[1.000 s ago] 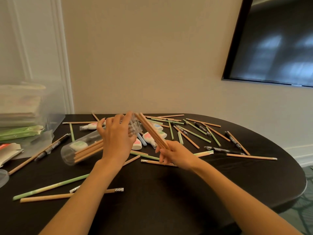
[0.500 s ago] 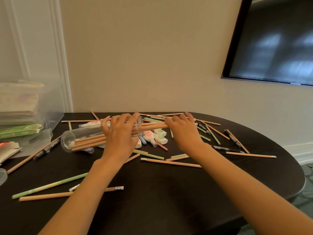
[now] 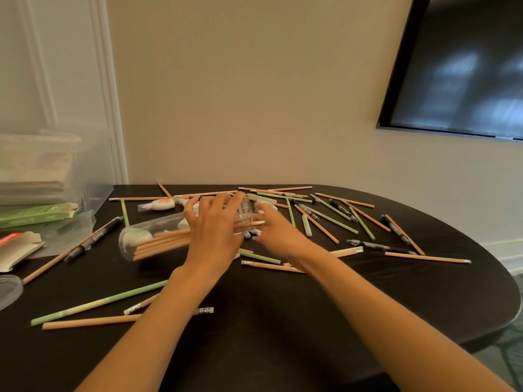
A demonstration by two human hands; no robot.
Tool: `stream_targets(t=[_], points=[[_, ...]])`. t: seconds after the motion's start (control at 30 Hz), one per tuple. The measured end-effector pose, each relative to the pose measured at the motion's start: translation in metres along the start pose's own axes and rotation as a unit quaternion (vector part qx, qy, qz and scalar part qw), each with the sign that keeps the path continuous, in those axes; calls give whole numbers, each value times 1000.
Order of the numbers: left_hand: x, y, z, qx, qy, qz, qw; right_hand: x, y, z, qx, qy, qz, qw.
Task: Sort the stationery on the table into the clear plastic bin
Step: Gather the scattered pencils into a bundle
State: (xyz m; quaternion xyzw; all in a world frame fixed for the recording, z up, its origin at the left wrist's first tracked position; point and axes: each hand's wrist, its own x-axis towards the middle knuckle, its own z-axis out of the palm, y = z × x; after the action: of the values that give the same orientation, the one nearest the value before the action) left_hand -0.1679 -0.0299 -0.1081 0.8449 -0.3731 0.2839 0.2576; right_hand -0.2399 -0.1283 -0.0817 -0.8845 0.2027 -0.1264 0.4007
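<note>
Near left, on the dark bench [image 3: 283,321]: one tan pencil [image 3: 90,323] and one green pencil [image 3: 99,304], loose. Mid-bench: clear tube [image 3: 147,241] on its side with tan pencils inside, left hand [image 3: 215,230] with its grip curled over it, and right hand [image 3: 278,232] at its right end, grip blurred, cannot tell. Far: scattered pencils [image 3: 427,257], a black pen [image 3: 376,246] and a correction tape [image 3: 161,205]; clear plastic bin [image 3: 93,176] at far left, holding stacked paper.

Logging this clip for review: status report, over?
Left grip holds clear tube on its side, wooden pencils inside. Right grip at its mouth, blurred. Loose pencils, pens scattered around.
</note>
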Motion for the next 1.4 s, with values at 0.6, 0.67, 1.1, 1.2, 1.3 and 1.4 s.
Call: stream_targets(t=[0.6, 0.67, 1.1, 1.2, 1.3, 1.4], points=[[-1, -45, -29, 80, 10, -42, 996, -14, -12, 37, -46, -240, -62, 968], [-3, -52, -27, 80, 9, -54, 995, -18, -19, 49, -97, -276, -96, 952], [-4, -40, -13, 67, 4, -72, 995, -16, -5, -7, -420, -177, -52, 889], [-3, -31, -11, 69, 7, -67, 995, -15, 11, -37, -348, -153, 9, 925], [-3, -23, -6, 74, -5, -56, 996, -17, 25, -53, -16, -74, 97, 992], [-2, -14, 0, 68, -10, -48, 996, -20, 42, -54, 326, 71, 215, 918]])
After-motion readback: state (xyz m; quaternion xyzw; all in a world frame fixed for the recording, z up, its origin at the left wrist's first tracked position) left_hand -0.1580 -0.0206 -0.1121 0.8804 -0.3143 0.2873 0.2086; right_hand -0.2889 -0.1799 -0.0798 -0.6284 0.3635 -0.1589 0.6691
